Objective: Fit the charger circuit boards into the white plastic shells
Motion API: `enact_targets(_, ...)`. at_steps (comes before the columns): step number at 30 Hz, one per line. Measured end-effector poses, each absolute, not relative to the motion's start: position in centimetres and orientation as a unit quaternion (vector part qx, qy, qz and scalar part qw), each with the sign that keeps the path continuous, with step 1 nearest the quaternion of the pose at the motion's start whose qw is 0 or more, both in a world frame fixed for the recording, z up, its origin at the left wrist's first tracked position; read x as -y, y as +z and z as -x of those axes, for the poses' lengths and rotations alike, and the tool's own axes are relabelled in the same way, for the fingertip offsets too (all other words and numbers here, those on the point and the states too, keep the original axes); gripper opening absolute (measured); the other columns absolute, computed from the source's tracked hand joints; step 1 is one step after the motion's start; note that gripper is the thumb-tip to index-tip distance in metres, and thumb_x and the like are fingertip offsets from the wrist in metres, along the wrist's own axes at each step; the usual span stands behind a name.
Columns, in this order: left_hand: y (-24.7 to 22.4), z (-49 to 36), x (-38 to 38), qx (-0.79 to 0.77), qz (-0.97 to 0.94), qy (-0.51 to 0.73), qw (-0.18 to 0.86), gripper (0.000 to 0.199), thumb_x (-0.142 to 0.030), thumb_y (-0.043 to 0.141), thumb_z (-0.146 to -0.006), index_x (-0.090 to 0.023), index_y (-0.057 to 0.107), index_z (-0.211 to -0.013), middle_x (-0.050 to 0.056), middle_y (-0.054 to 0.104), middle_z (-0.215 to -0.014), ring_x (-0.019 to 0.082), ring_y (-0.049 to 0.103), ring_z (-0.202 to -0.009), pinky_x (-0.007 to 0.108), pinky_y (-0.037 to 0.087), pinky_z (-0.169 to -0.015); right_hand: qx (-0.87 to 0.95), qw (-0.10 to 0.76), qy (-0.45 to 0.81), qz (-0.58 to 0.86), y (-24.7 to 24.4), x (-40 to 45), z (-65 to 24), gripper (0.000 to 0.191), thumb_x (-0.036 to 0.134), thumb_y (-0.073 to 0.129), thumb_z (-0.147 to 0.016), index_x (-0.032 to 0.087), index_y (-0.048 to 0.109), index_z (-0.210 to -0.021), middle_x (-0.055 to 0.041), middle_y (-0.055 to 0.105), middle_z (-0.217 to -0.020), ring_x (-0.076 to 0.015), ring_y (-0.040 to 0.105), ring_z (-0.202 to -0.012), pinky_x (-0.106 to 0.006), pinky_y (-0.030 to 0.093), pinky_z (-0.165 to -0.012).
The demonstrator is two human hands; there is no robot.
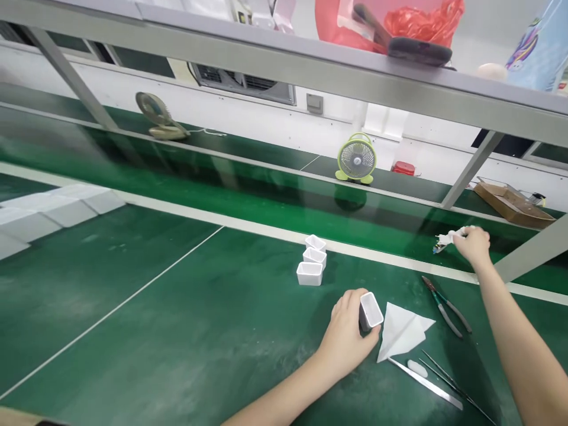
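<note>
My left hand (pixel 346 331) gripped a small white housing (pixel 370 310) on the green mat (pixel 177 331), beside a folded white cloth (pixel 402 334). Farther out, my right hand (pixel 474 244) pinched a small white part (pixel 446 239) near the pliers (pixel 446 305).

a green desk fan (pixel 356 158) stands beyond three white cups (pixel 312 260), near pliers (pixel 445 306).

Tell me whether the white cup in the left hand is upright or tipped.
Tipped: the white cup leans in the left hand, its open mouth facing the camera.
</note>
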State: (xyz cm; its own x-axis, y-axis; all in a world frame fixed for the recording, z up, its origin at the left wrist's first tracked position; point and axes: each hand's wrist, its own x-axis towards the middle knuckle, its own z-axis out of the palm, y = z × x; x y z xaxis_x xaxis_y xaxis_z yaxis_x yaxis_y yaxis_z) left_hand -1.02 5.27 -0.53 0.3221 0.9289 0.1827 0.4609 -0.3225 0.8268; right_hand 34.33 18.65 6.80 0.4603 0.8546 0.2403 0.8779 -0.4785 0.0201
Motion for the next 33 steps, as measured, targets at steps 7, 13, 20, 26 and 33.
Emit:
enact_targets(7, -0.8, 1.0, -5.4, -0.455, -0.735, 0.320, 0.388, 0.046, -0.016, 0.054, -0.078, -0.024, 0.046, -0.123, 0.009, 0.049, -0.122, 0.025, 0.057, -0.110, 0.042, 0.048, -0.094, 0.665, -0.051, -0.037, 0.744, 6.6, -19.0, -29.1, 0.024, 0.037, 0.062, -0.090, 0.015, 0.064, -0.100, -0.0071, 0.063, -0.110, -0.0227, 0.059, -0.105, -0.043, 0.047, -0.091)
enact_targets(13, -1.6, 0.8, -5.8, -0.503, -0.759, 0.256, 0.325, 0.063, -0.016, 0.059, -0.077, -0.018, 0.036, -0.136, 0.012, 0.052, -0.130, 0.031, 0.049, -0.122, 0.050, 0.035, -0.105, 0.691, -0.139, -0.002, 0.710, 6.4, -17.1, -28.7, 0.038, 0.040, 0.057, -0.093, 0.018, 0.056, -0.124, -0.0093, 0.060, -0.124, -0.0254, 0.057, -0.113, -0.050, 0.043, -0.100)
enact_targets(20, -1.7, 0.7, -5.8, -0.512, -0.751, 0.270, 0.318, 0.055, -0.013, 0.061, -0.077, -0.016, 0.042, -0.128, 0.013, 0.060, -0.121, 0.033, 0.053, -0.117, 0.052, 0.035, -0.101, 0.697, -0.191, 0.039, 0.690, 5.2, -17.4, -27.4, 0.037, 0.040, 0.063, -0.089, 0.016, 0.060, -0.118, -0.0086, 0.063, -0.119, -0.0267, 0.056, -0.115, -0.055, 0.035, -0.106)
enact_targets(26, -1.0, 0.9, -5.7, -0.483, -0.746, 0.296, 0.350, 0.046, -0.018, 0.065, -0.077, -0.021, 0.045, -0.118, 0.008, 0.060, -0.118, 0.029, 0.055, -0.114, 0.047, 0.039, -0.100, 0.736, -0.027, 0.107, 0.668, 7.0, -15.7, -29.1, 0.035, 0.030, 0.073, -0.073, 0.017, 0.066, -0.104, -0.0118, 0.070, -0.110, -0.0347, 0.060, -0.112, -0.064, 0.017, -0.113)
enact_targets(33, 0.0, 0.8, -4.1, -0.318, -0.706, 0.387, 0.501, 0.043, -0.019, 0.063, -0.081, -0.025, 0.044, -0.119, 0.008, 0.049, -0.124, 0.023, 0.053, -0.114, 0.036, 0.044, -0.095, 0.621, 0.521, 0.305, 0.499, 5.2, -5.6, -27.2, 0.075, 0.062, 0.071, -0.071, 0.033, 0.045, -0.135, -0.0096, 0.064, -0.121, -0.0368, 0.054, -0.125, -0.059, 0.038, -0.108)
